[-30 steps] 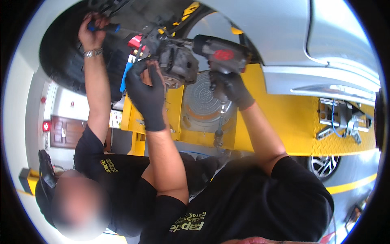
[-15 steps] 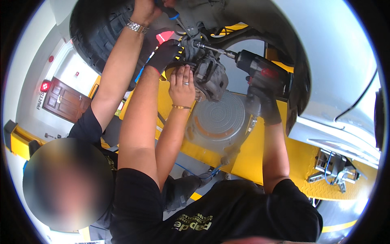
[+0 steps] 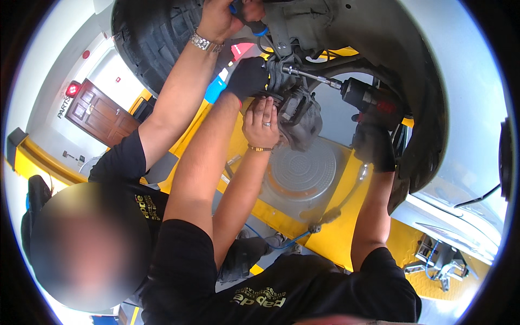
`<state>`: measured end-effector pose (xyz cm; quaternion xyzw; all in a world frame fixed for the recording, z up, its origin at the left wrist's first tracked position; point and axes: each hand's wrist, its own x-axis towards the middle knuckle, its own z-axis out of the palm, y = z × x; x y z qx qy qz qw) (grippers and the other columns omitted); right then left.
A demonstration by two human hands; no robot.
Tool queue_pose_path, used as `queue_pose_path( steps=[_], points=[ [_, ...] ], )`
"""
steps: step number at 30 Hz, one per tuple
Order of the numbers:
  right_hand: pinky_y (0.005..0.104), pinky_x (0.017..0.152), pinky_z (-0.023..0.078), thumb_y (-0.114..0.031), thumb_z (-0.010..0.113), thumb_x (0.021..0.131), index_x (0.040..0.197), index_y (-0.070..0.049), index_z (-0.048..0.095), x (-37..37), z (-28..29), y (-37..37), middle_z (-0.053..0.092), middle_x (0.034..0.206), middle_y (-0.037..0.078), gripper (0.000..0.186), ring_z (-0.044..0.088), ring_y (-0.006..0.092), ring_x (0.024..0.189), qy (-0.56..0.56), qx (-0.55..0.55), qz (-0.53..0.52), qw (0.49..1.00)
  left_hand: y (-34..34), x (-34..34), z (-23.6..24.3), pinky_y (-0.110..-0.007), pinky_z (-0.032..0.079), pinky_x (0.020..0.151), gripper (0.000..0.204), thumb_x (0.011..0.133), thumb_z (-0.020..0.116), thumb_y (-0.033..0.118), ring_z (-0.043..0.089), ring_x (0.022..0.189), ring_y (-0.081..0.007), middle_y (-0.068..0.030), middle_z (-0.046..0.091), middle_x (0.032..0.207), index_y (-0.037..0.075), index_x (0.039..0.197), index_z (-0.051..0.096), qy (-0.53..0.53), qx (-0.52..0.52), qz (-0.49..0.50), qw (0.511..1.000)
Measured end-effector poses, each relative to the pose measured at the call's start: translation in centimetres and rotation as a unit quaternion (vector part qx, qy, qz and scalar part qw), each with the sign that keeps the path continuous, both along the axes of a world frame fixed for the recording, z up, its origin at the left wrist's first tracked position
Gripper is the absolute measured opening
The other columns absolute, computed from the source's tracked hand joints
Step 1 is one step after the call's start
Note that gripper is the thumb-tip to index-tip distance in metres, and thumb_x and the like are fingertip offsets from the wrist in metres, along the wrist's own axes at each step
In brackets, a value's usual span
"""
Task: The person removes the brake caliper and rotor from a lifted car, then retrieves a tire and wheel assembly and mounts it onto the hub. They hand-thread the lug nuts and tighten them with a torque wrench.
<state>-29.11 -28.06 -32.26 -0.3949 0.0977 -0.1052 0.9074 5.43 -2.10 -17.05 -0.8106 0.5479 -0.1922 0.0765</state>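
Note:
My right hand (image 3: pixel 375 145), in a black glove, is wrapped round the grip of a black and red impact wrench (image 3: pixel 365 97). From it a long extension (image 3: pixel 319 77) with a socket points left, its tip against the steering knuckle (image 3: pixel 276 66) or very near it. My left hand (image 3: pixel 248 79), also gloved, is closed at the knuckle's left side; its fingertips are partly hidden, so what they grip is unclear. Just below sits the brake caliper (image 3: pixel 303 116). A co-worker's bare hand (image 3: pixel 261 120) rests on the brake assembly, while their other hand (image 3: pixel 222 19) holds a blue-and-black handled tool (image 3: pixel 254 21).
A tyre (image 3: pixel 154 40) fills the upper left, and the wheel arch (image 3: pixel 425 108) curves round on the right. Under the brake lies a round grey plate (image 3: pixel 302 168) set in a yellow lift platform (image 3: pixel 338 227). An air hose (image 3: pixel 338 211) hangs below the wrench. The co-worker stands close at left.
The whole scene has shifted right and slightly down as my view turned. Both my hands and the co-worker's keep about the same places on the tools and parts.

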Motion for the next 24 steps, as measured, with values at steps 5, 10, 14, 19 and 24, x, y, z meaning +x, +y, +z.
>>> queue_pose_path(
  steps=[5,10,14,19,24],
  points=[
    [0.0343,0.056,0.043,-0.037,0.050,0.107,0.112,-0.008,0.063,0.4,-0.8,0.8,0.052,0.072,0.001,0.032,0.052,0.0171,0.060,0.014,0.011,0.012,1.000,1.3,-2.0,0.0,-0.048,0.056,0.082,0.023,0.089,0.064,0.021,0.071,0.091,-0.0396,-0.0237,0.073,0.097,0.001,0.097,0.073,0.078,-0.043,0.026,0.996],
    [0.0360,0.062,0.049,-0.026,0.057,0.100,0.116,-0.005,0.061,0.0,-1.5,-0.7,0.060,0.081,0.006,0.027,0.060,0.0212,0.067,-0.042,-0.067,0.062,0.995,2.3,-2.6,0.9,-0.048,0.056,0.083,0.026,0.092,0.063,0.023,0.071,0.092,-0.0412,-0.0251,0.073,0.099,0.001,0.102,0.071,0.103,-0.049,0.041,0.993],
    [0.0363,0.066,0.053,-0.024,0.060,0.099,0.117,-0.004,0.061,0.7,-3.1,-2.2,0.061,0.085,0.008,0.026,0.064,0.0238,0.072,-0.116,-0.299,0.014,0.947,2.4,-3.3,1.2,-0.049,0.056,0.083,0.028,0.094,0.062,0.025,0.071,0.093,-0.0424,-0.0262,0.072,0.100,0.001,0.106,0.070,0.148,-0.040,0.045,0.987],
    [0.0324,0.065,0.050,-0.015,0.067,0.090,0.146,0.001,0.049,0.0,0.4,0.2,0.067,0.093,0.012,0.061,0.061,0.0196,0.071,-0.066,0.049,0.073,0.994,1.6,-0.4,7.7,-0.049,0.055,0.084,0.031,0.097,0.062,0.027,0.071,0.094,-0.0439,-0.0277,0.072,0.102,0.000,0.112,0.067,0.134,-0.193,0.043,0.971],
    [0.0366,0.064,0.046,-0.018,0.066,0.091,0.146,-0.006,0.049,1.0,-6.1,-3.7,0.062,0.088,0.009,0.058,0.055,0.0207,0.068,-0.038,-0.271,0.046,0.961,1.9,-4.3,3.6,-0.050,0.055,0.084,0.035,0.099,0.061,0.029,0.070,0.095,-0.0454,-0.0291,0.072,0.104,0.000,0.117,0.065,0.214,-0.136,0.062,0.965]
  ],
)
